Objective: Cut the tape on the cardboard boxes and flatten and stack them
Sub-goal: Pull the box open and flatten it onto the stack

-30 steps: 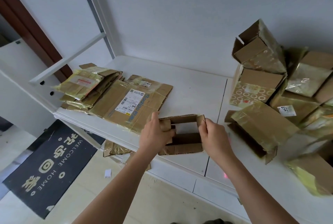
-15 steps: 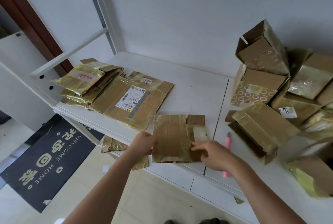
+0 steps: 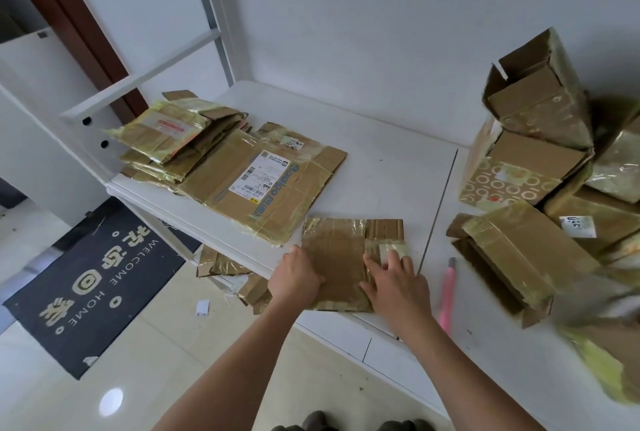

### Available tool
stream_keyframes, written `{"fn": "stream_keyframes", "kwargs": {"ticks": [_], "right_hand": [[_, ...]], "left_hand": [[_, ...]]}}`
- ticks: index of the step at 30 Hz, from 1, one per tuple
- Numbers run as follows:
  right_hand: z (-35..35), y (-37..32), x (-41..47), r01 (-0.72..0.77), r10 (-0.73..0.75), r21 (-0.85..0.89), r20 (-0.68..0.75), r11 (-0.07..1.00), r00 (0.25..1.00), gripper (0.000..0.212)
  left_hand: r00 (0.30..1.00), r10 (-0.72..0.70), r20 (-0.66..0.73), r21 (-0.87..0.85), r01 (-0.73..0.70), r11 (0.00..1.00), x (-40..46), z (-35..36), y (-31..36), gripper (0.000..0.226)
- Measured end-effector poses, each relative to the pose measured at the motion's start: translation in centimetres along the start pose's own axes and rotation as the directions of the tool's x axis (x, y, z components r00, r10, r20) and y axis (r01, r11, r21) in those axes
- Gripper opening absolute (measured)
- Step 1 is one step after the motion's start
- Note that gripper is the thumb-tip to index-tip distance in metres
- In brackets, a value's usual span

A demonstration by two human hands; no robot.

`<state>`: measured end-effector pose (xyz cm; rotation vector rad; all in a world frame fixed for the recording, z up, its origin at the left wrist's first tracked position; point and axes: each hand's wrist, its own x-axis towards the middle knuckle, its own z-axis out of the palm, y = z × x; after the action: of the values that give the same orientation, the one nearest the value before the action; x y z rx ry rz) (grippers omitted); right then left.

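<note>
A small flattened cardboard box (image 3: 341,257) covered in tape lies on the white table (image 3: 391,167) near its front edge. My left hand (image 3: 298,274) holds the box's left edge. My right hand (image 3: 394,280) presses flat on its right part with fingers spread. To the left lies a stack of flattened boxes (image 3: 242,171), the top large one bearing a white label. At the right stands a pile of unflattened taped boxes (image 3: 554,167). A pink utility knife (image 3: 446,295) rests on the table right of my right hand.
More cardboard pieces (image 3: 235,271) lie on a lower ledge under the table's front left. A dark welcome mat (image 3: 86,278) covers the tiled floor at left. A white ladder frame (image 3: 145,77) rises at the table's left end. The wall runs behind.
The small box stood open between my hands a second ago; now it lies pressed flat on the table. My right hand has slid onto its top, and the pink knife has come into sight.
</note>
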<state>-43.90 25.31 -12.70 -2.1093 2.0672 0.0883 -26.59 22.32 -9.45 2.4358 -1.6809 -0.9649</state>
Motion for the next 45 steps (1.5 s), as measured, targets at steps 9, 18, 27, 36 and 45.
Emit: {"fn": "stream_keyframes", "kwargs": {"ticks": [9, 18, 27, 36, 45], "right_hand": [[-3.1, -0.4, -0.9, -0.128, 0.168, 0.397, -0.066, 0.909, 0.984, 0.047], [-9.2, -4.6, -0.3, -0.07, 0.223, 0.976, 0.023, 0.206, 0.975, 0.073], [-11.6, -11.2, 2.8, 0.066, 0.118, 0.984, -0.086, 0.165, 0.989, 0.062], [-12.6, -19.7, 7.6, 0.151, 0.139, 0.949, -0.195, 0.275, 0.971, 0.062], [-12.8, -33.0, 18.9, 0.152, 0.11, 0.798, -0.263, 0.583, 0.958, 0.055]], "left_hand": [[0.994, 0.068, 0.088, -0.683, 0.011, 0.73, -0.8, -4.7, 0.5, 0.015], [0.984, -0.173, 0.032, -0.976, 0.069, 0.208, -2.2, -9.1, 0.8, 0.018], [0.975, -0.195, 0.11, -0.972, 0.147, 0.185, -2.5, -14.5, -2.9, 0.031], [0.919, -0.158, -0.36, -0.8, -0.217, 0.559, 4.2, -20.6, -10.5, 0.072], [0.838, 0.048, -0.544, -0.556, -0.402, 0.727, 17.5, -31.1, -17.3, 0.037]]}}
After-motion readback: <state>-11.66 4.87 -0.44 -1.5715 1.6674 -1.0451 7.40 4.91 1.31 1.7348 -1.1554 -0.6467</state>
